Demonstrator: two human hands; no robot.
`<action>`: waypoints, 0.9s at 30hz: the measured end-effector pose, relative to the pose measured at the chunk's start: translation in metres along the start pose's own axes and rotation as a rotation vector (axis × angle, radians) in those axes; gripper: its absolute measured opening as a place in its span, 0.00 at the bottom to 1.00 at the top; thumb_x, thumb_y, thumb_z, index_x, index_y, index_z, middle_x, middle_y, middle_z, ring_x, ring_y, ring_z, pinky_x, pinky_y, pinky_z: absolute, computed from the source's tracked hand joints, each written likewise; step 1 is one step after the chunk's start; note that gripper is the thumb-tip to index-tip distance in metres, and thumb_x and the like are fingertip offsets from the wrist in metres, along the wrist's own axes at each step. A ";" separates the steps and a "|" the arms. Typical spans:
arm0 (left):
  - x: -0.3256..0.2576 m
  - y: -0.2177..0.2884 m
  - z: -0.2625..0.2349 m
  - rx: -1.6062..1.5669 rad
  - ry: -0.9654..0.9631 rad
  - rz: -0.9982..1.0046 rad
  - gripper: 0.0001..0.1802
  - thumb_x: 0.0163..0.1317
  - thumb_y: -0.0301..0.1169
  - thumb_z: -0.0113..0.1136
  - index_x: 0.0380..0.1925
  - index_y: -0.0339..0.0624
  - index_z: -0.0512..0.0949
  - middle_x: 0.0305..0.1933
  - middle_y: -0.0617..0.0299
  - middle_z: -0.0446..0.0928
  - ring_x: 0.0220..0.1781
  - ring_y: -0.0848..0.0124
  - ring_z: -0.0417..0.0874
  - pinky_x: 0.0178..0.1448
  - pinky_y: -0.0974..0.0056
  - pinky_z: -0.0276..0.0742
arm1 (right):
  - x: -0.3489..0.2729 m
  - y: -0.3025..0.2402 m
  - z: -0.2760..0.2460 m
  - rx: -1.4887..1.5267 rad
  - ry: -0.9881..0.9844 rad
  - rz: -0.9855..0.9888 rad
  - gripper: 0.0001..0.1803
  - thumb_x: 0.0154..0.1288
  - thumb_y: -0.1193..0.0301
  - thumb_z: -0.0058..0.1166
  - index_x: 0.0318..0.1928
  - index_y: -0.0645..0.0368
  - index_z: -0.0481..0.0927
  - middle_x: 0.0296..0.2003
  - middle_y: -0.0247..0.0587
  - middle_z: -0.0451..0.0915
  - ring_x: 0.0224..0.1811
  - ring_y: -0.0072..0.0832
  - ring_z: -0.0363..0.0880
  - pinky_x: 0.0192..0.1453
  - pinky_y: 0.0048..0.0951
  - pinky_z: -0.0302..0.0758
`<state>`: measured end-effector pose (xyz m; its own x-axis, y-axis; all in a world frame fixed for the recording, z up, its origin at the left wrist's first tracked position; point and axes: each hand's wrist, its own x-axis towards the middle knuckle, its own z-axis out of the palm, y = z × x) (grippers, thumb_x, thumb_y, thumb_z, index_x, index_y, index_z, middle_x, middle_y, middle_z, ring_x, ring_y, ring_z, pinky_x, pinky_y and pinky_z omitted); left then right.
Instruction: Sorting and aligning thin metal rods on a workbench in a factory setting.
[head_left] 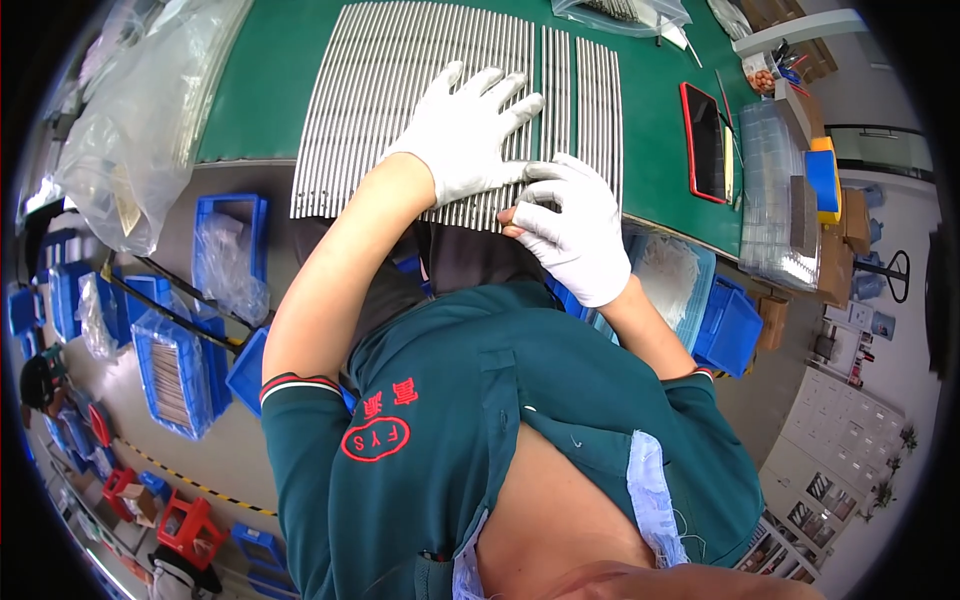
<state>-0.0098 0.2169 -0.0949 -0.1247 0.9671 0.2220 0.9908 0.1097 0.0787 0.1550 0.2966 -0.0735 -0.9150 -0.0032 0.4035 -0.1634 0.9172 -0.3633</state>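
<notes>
Thin silvery metal rods (350, 110) lie side by side in a wide row on a green table mat (265, 80), their near ends reaching past its front edge. Two narrow gaps split off small groups on the right. My left hand (462, 135), in a white glove, rests flat across the rods with its fingers spread. My right hand (578, 230), gloved too but with bare fingertips showing, is curled at the near ends of the rods. Its thumb and finger pinch at a rod end there, partly hidden by the hand. The two hands almost touch.
A red-edged tablet or phone (705, 142) lies right of the rods, near stacked clear plastic trays (765, 190). Clear plastic bags (140, 130) hang over the left side. Blue bins (175, 370) stand on the floor at left, and others (728, 325) below the table at right.
</notes>
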 end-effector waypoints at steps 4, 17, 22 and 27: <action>0.000 -0.002 0.005 0.009 0.053 0.004 0.38 0.53 0.60 0.46 0.60 0.50 0.64 0.64 0.55 0.61 0.66 0.60 0.59 0.68 0.48 0.47 | 0.003 0.002 0.001 0.010 0.050 -0.026 0.09 0.41 0.64 0.61 0.23 0.53 0.79 0.24 0.36 0.74 0.37 0.38 0.75 0.40 0.38 0.71; 0.004 0.004 0.003 -0.055 0.015 -0.005 0.37 0.53 0.59 0.46 0.59 0.49 0.65 0.63 0.55 0.61 0.66 0.58 0.59 0.67 0.44 0.49 | 0.005 -0.004 -0.011 -0.077 0.006 -0.039 0.07 0.41 0.68 0.62 0.23 0.53 0.77 0.25 0.35 0.73 0.39 0.35 0.75 0.45 0.38 0.69; 0.008 0.007 -0.007 0.019 -0.029 -0.012 0.38 0.53 0.61 0.46 0.59 0.52 0.65 0.63 0.56 0.63 0.66 0.58 0.58 0.66 0.42 0.45 | 0.006 -0.002 -0.013 -0.046 0.011 -0.067 0.07 0.40 0.69 0.62 0.21 0.53 0.77 0.23 0.35 0.73 0.37 0.36 0.75 0.43 0.38 0.69; 0.014 0.016 -0.013 0.045 -0.129 -0.004 0.38 0.52 0.60 0.47 0.60 0.53 0.64 0.63 0.56 0.63 0.67 0.60 0.58 0.69 0.42 0.38 | 0.006 -0.004 -0.018 -0.047 0.002 -0.065 0.07 0.40 0.68 0.61 0.23 0.53 0.79 0.22 0.36 0.72 0.35 0.37 0.73 0.39 0.38 0.68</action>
<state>0.0035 0.2286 -0.0777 -0.1233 0.9879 0.0943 0.9921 0.1205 0.0347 0.1562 0.3002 -0.0545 -0.9024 -0.0624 0.4263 -0.2046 0.9328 -0.2966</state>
